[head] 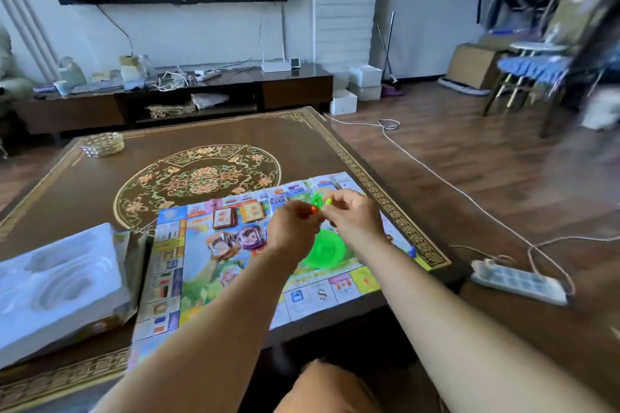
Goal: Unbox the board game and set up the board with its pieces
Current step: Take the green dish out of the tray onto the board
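Two tiny plastic pieces, orange piece pinched in the left hand, yellow-green piece in the right hand, hovered over the board on the worktop. Probably light, stiff, slippery; fingertip pinches seemed best.

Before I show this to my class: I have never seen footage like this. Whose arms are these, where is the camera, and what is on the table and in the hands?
The camera sits on a person's head, looking down at their own arms. The left hand pinches a small orange piece; the right hand pinches a yellow-green one. On the table lie the unfolded game board, card stacks, a green plastic dish and the box's white tray.
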Demonstrator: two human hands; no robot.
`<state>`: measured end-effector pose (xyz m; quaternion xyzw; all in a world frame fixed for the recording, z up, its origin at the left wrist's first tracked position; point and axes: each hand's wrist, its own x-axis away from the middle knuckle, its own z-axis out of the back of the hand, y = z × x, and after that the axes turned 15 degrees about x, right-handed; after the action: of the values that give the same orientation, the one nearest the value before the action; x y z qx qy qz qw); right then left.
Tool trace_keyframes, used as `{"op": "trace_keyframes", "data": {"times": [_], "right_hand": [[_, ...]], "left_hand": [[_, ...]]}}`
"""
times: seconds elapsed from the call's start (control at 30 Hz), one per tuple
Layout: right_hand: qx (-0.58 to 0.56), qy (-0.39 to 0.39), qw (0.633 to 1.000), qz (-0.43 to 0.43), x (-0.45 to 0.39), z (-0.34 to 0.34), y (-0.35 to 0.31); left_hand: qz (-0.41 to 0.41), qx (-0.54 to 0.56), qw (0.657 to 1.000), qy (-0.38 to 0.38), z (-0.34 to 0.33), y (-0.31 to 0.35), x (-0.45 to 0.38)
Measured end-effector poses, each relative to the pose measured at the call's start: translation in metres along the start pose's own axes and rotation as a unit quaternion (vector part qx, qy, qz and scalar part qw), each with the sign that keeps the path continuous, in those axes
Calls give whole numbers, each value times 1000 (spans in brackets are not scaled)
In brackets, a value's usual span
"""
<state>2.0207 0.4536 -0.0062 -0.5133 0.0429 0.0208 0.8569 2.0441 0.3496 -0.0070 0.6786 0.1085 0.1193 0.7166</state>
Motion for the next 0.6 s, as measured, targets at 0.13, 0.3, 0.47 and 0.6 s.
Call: {"op": "trace_keyframes", "data": {"times": [0.13, 0.3, 0.47, 0.6], "right_hand": [[26, 11, 999, -16, -4, 35, 40], [94, 13, 995, -40, -4, 75, 84], [113, 32, 990, -77, -10, 99, 125], [150, 30, 985, -85, -14, 110, 149]], "left_hand": [[10, -22, 999, -24, -46, -16, 5], [24, -34, 997, -62, -90, -29, 14], [21, -70, 994, -77, -126, -41, 19], [30, -116, 989, -88, -142, -52, 20]]}}
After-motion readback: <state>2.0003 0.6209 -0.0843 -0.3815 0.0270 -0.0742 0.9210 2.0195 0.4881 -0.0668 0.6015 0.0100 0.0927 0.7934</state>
